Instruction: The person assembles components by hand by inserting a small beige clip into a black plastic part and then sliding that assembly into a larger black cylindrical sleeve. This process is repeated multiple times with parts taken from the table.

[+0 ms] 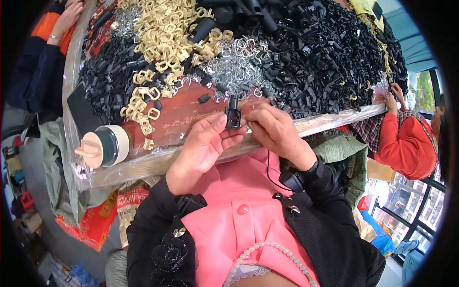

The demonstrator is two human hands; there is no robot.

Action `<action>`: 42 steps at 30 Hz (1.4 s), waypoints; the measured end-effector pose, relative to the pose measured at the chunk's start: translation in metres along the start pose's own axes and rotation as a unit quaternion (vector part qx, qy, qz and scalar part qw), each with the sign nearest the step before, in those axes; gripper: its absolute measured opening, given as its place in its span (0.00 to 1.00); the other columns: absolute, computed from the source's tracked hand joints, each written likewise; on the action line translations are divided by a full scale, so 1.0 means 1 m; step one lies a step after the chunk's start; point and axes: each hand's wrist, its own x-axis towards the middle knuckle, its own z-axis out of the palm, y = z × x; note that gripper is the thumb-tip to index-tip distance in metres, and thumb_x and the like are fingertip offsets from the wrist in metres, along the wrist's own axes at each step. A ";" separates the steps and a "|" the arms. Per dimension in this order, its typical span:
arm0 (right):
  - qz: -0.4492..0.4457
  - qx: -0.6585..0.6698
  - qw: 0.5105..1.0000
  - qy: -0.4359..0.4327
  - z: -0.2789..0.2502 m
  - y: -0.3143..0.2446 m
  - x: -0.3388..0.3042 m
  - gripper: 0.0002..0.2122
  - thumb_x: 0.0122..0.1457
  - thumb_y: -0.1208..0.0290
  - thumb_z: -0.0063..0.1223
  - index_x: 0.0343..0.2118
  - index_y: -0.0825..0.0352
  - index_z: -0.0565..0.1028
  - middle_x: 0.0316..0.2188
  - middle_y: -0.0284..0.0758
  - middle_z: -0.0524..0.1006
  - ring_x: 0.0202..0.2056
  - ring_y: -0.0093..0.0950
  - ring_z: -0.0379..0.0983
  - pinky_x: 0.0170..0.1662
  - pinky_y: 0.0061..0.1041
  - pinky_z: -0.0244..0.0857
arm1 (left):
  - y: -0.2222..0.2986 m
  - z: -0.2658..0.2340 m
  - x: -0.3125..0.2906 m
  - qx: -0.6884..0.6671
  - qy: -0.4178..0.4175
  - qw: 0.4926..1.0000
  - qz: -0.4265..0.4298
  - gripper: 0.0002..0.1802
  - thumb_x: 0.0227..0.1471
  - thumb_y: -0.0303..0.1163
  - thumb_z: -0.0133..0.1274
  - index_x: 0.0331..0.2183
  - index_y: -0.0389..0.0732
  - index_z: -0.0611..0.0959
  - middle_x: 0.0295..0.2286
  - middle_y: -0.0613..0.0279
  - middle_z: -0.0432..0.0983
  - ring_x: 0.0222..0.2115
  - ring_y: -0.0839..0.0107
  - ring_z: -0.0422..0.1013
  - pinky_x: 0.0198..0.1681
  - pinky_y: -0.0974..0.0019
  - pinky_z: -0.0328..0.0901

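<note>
Our left hand pinches the black part, long axis toward the counter's far edge; our right hand, bunched just rightward, has an unclear hold.

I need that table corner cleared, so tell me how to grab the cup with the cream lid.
Probably wrap the left hand around the dark green band below the lid, coming from the right: the cup looks round-sided, and a black panel lies beyond it.
</note>
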 end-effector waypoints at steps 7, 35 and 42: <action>0.138 0.088 0.987 -0.010 -0.006 -0.001 -0.009 0.03 0.47 0.81 0.47 0.26 0.71 0.67 0.21 0.33 0.67 0.21 0.21 0.63 0.24 0.17 0.57 | -0.001 -0.005 0.000 0.009 0.008 1.000 0.008 0.16 0.49 0.32 0.45 0.40 0.33 0.69 0.36 0.53 0.70 0.35 0.66 0.69 0.38 0.69 0.67; 0.018 0.069 0.997 -0.009 -0.004 -0.002 0.003 0.07 0.42 0.83 0.51 0.25 0.68 0.66 0.16 0.32 0.65 0.17 0.25 0.64 0.20 0.21 0.57 | -0.004 0.005 0.001 0.087 0.063 0.994 -0.007 0.14 0.46 0.28 0.49 0.38 0.32 0.73 0.31 0.58 0.73 0.29 0.72 0.71 0.32 0.76 0.67; 0.290 0.438 0.851 0.021 0.006 -0.002 -0.012 0.08 0.45 0.79 0.52 0.27 0.65 0.65 0.20 0.25 0.65 0.21 0.17 0.62 0.23 0.17 0.57 | -0.001 0.017 -0.001 0.130 0.039 0.991 -0.016 0.14 0.46 0.26 0.48 0.38 0.32 0.72 0.32 0.58 0.72 0.30 0.72 0.71 0.35 0.74 0.66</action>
